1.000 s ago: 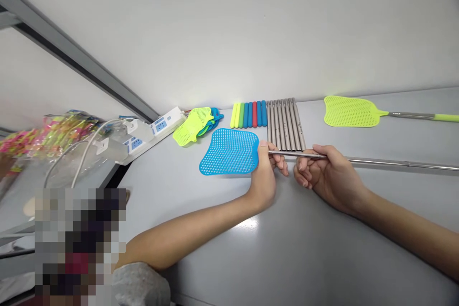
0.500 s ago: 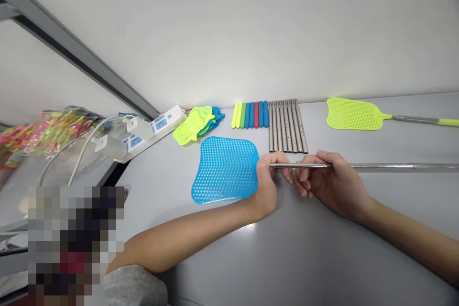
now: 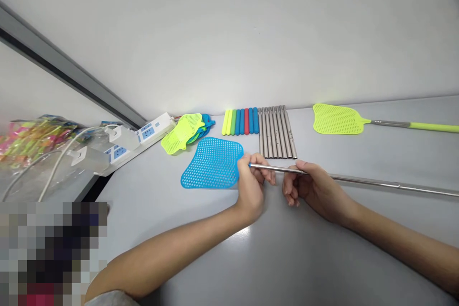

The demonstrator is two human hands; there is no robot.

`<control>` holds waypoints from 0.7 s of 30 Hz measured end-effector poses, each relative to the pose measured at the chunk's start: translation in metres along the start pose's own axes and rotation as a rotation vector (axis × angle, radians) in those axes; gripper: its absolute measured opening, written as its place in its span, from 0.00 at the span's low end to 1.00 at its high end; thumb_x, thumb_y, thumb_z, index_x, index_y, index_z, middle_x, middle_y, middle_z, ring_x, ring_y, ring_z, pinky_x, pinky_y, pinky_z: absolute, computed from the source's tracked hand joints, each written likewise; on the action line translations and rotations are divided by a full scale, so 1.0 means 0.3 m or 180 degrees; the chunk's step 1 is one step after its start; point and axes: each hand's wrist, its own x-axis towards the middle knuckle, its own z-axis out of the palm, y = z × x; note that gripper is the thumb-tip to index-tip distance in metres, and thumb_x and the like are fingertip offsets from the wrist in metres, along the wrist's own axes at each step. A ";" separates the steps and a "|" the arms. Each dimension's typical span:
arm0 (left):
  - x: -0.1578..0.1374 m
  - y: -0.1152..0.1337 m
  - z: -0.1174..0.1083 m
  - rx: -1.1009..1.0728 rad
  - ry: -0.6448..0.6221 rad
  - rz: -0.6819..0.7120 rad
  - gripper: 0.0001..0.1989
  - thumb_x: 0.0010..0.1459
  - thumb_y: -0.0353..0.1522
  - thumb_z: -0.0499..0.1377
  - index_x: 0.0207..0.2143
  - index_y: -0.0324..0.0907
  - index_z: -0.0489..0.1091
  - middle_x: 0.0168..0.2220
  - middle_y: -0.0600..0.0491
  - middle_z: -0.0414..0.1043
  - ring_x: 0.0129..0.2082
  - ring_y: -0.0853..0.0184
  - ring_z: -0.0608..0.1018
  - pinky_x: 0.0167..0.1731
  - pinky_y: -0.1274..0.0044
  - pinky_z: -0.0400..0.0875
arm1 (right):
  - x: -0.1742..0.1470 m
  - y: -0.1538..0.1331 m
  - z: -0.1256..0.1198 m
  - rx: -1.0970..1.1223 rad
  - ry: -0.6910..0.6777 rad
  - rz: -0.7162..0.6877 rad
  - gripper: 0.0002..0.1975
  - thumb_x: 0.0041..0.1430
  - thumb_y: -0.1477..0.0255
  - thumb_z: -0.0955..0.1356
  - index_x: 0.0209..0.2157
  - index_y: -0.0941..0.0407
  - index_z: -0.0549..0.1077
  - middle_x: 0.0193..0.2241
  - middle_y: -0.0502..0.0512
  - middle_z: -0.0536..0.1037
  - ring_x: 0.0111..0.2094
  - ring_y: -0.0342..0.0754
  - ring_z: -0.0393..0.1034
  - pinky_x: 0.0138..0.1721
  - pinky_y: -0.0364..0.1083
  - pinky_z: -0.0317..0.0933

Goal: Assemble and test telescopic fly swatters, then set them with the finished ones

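My left hand [image 3: 253, 186] is closed at the neck of a blue perforated fly swatter head [image 3: 213, 165], where a thin metal telescopic rod [image 3: 366, 181] meets it. Most of that joint is hidden by my fingers. Farther along the same rod, my right hand [image 3: 315, 186] pinches it between thumb and fingers. The rod stretches out of view on the right, tilted slightly down that way. Just beyond my hands lie several metal tubes [image 3: 276, 134] in a row, beside several coloured handle grips [image 3: 240, 121] in yellow, green, blue and red.
A yellow-green fly swatter [image 3: 339, 119] with a metal shaft lies at the back right. Yellow and blue swatter heads [image 3: 182, 133] are piled at the back left, next to a white power strip [image 3: 143, 138] with plugged-in adapters. Bagged colourful items [image 3: 39, 141] lie at far left.
The view has shifted a little. The blue swatter head has tilted in my left hand, and the rod now slopes down to the right instead of lying level. Both hands keep their hold.
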 end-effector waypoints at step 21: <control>-0.037 0.025 0.002 0.0641 0.0153 0.0563 0.27 0.58 0.44 0.34 0.17 0.42 0.61 0.17 0.55 0.62 0.19 0.69 0.65 0.24 0.76 0.60 | -0.012 0.011 -0.024 -0.0194 -0.0760 0.0142 0.31 0.58 0.60 0.47 0.24 0.62 0.72 0.18 0.57 0.70 0.24 0.46 0.66 0.24 0.43 0.58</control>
